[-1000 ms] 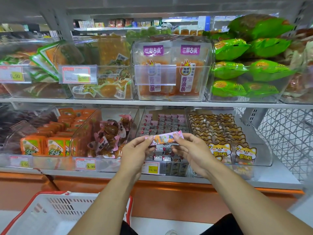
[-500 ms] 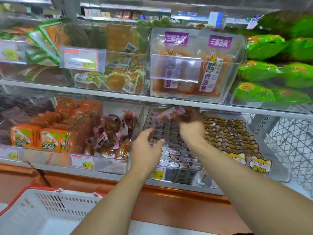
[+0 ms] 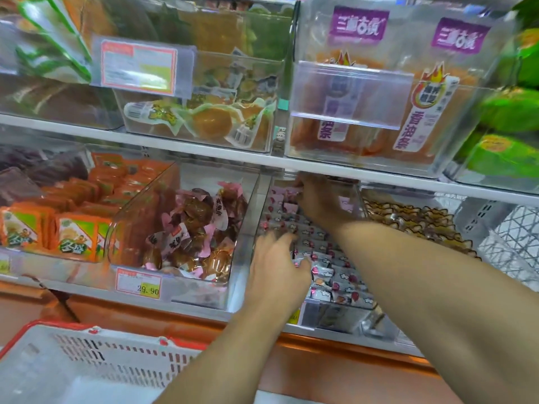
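The small silver-and-pink wrapped snack packets point(image 3: 335, 258) lie in rows inside the clear plastic bin point(image 3: 338, 314) on the lower shelf. The right hand point(image 3: 318, 202) is at the back rows; its grip is hidden, so I cannot tell what it holds. The left hand point(image 3: 277, 266) is open, with relaxed fingers over the front rows. It seems best to handle one packet at a time, keeping the knuckles low under the white upper shelf point(image 3: 204, 150).

The left forearm point(image 3: 233, 345) at six o'clock and right forearm point(image 3: 423, 275) at four o'clock were bare to the frame's edge, as were the left hand point(image 3: 274, 266) and right hand point(image 3: 323, 202).
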Demonstrator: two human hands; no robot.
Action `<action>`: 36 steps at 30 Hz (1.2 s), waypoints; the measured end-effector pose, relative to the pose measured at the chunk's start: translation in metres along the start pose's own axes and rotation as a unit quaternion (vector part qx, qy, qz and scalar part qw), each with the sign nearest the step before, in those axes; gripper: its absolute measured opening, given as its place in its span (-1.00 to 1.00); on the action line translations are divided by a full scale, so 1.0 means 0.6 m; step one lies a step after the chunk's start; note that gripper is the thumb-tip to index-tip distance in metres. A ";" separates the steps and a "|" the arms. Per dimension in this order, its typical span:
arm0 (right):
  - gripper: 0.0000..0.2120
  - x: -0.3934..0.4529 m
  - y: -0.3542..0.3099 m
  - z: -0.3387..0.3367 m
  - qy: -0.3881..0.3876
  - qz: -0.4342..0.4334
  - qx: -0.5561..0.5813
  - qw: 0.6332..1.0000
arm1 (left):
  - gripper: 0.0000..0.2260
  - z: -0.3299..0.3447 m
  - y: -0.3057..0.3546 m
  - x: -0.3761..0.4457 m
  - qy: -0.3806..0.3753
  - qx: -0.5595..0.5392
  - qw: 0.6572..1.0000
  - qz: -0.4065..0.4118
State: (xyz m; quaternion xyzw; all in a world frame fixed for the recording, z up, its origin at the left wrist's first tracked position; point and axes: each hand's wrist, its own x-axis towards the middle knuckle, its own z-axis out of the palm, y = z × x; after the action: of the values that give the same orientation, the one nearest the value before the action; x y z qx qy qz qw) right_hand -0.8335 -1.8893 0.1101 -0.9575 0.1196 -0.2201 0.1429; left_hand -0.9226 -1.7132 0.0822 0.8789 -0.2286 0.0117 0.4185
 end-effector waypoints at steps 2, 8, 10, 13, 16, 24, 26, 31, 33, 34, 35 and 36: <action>-0.79 0.006 0.001 0.009 -0.014 0.016 -0.060 0.998 | -0.60 0.001 -0.002 0.000 0.005 -0.001 1.000 0.008; -0.78 0.019 0.001 0.006 -0.065 0.031 -0.099 0.992 | -0.67 0.003 -0.007 0.003 0.018 -0.014 0.999 0.037; -0.75 0.020 0.010 -0.001 -0.045 0.053 -0.097 0.993 | -0.67 0.004 -0.010 0.003 0.023 -0.014 0.999 0.039; -0.80 0.017 0.020 -0.001 -0.060 0.057 -0.112 0.990 | -0.68 0.004 -0.012 0.004 0.025 -0.011 0.999 0.044; -0.83 0.018 0.018 0.003 -0.072 0.073 -0.101 0.990 | -0.68 0.004 -0.013 0.004 0.027 -0.012 0.999 0.046; -0.76 0.005 0.001 -0.008 0.093 0.168 0.021 0.981 | -0.71 -0.001 -0.014 0.001 0.033 -0.033 0.998 0.047; -0.76 -0.004 -0.005 -0.021 0.111 0.170 0.041 0.978 | -0.72 -0.004 -0.010 0.001 0.038 -0.037 0.998 0.044; -0.72 -0.039 -0.003 -0.056 0.092 0.151 0.068 0.982 | -0.68 -0.013 -0.002 -0.007 0.033 -0.077 0.996 0.015; -0.69 -0.052 -0.006 -0.070 0.078 0.162 0.091 0.979 | -0.65 -0.015 0.000 -0.012 0.024 -0.080 0.997 0.002; -0.69 -0.059 -0.008 -0.078 0.075 0.163 0.095 0.979 | -0.64 -0.015 0.001 -0.015 0.022 -0.081 0.996 -0.002; -0.68 -0.067 -0.014 -0.082 0.089 0.178 0.138 0.970 | -0.63 -0.015 0.002 -0.017 0.024 -0.083 0.996 -0.004; -0.67 -0.072 -0.020 -0.089 0.107 0.194 0.163 0.961 | -0.62 -0.014 0.004 -0.019 0.028 -0.085 0.996 -0.007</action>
State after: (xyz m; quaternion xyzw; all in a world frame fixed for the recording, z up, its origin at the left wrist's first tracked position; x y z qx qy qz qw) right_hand -0.8935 -1.8774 0.1434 -0.8505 0.2800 -0.3056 0.3237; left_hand -0.9322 -1.7036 0.0869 0.8409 -0.2111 0.0137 0.4980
